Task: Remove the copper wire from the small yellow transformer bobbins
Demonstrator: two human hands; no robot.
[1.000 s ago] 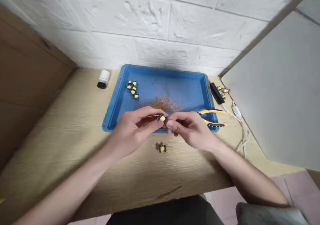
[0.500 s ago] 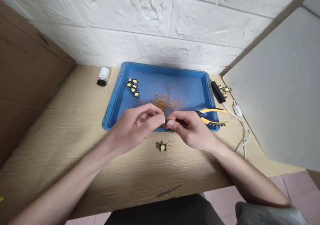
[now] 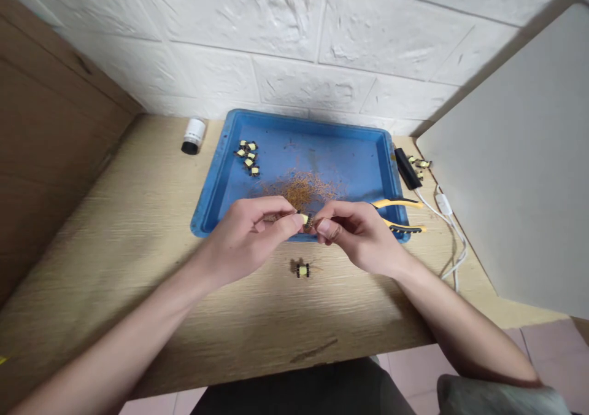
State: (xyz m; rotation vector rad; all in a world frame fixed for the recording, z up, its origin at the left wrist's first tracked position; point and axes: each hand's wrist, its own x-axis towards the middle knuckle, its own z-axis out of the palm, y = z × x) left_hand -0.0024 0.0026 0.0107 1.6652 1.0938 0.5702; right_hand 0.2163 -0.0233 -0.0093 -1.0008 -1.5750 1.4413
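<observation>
Left hand [image 3: 243, 240], right hand [image 3: 361, 238], pinched coil bobbin [image 3: 307, 221]

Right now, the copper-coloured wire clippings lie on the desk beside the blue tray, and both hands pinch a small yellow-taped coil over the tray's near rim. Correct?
No: the head view shows the wire clippings inside the blue tray, not beside it. The left hand and right hand do pinch the small yellow-taped coil.

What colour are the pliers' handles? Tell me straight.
The pliers' handles are yellow with black sections, clearest in the head view.
</observation>
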